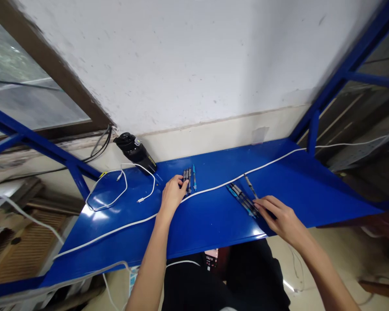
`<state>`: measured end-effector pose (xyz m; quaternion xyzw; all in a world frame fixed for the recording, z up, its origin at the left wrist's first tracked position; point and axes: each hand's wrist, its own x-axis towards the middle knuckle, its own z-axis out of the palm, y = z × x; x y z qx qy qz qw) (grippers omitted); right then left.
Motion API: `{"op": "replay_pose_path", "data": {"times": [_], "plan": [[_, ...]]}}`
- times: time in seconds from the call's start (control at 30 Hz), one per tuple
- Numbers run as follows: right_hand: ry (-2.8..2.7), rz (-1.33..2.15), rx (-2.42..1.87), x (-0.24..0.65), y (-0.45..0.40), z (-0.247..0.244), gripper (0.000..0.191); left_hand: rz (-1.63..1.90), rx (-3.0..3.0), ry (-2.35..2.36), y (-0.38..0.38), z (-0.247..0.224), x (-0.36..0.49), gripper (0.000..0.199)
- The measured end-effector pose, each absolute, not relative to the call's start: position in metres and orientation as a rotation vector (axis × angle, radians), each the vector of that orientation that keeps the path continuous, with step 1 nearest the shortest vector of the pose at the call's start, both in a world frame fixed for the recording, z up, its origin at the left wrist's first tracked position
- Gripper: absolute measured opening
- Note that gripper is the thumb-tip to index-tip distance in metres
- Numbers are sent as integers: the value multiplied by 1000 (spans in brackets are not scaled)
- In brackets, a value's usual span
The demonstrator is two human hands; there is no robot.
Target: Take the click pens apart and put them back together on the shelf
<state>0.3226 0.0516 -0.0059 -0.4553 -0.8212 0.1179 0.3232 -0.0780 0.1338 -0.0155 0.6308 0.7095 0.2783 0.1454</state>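
Observation:
On the blue shelf [207, 220], several dark pens [189, 178] lie side by side near the middle, with a light blue pen [195, 178] at their right. My left hand [174, 194] rests at the left edge of this row, its fingertips touching the leftmost pens. Further right, a slanted group of pens [241, 198] lies in front of the white cable, a light blue one at its left side. My right hand [275, 214] pinches the lower end of a dark pen [250, 185] just right of that group.
A black bottle [135, 152] stands at the back left. Beside it lies a looped white charging cable [126, 188]. A long white cable [227, 183] crosses the shelf. Blue metal frames [314, 125] rise at both ends, and a wall [194, 86] stands behind.

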Motion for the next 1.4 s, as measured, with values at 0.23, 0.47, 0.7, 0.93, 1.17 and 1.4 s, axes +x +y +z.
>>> {"op": "replay_pose_path", "data": {"times": [0.23,0.47,0.7,0.93,1.17,1.4], "plan": [[-2276,110,-1377,324,56,-22,46,870,1727,2036,131,-14,-84,22],[-2204,46,-1502,288,54,-23,74,1379,1668,1884,123,0,-80,30],[-2141,108,-1401,265,51,-23,40,1585,1814,1467,100,20,-51,20],[-2148,20,-1399,269,40,-30,41,1552,1718,1320,75,20,-34,18],[-2182,-111,-1412,271,30,-36,50,1489,1504,1289,35,4,-17,19],[-2081,212,-1228,228,26,-12,46,1448,1074,1102,12,-5,0,26]]}}
